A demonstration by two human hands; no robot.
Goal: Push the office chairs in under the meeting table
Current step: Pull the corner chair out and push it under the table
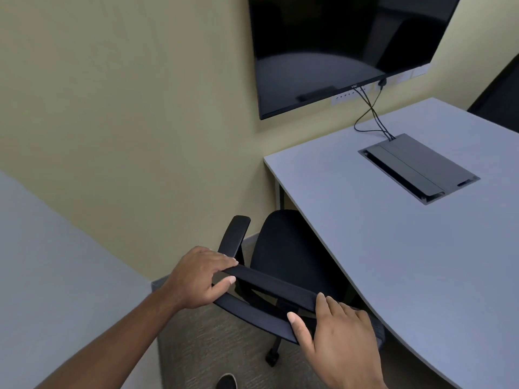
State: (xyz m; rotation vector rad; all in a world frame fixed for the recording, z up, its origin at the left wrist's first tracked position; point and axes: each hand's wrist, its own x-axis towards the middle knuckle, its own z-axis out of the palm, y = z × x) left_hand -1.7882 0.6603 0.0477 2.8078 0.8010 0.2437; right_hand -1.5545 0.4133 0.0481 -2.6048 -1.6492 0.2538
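A black office chair [283, 248] stands at the near-left edge of the grey meeting table [393, 262], its seat partly under the tabletop. My left hand [196, 276] grips the left end of the chair's backrest top, thumb underneath. My right hand [337, 338] grips the right end of the same backrest. One black armrest [236, 234] sticks up to the left of the seat. A caster shows low near the carpet. The chair's right side is hidden by the table.
A dark cable box [418, 167] is set into the tabletop, with cables running up to a wall screen [342, 46]. Another dark chair [500, 94] shows at the far right. A pale wall stands close on the left. My shoe tip [226, 381] is on the carpet.
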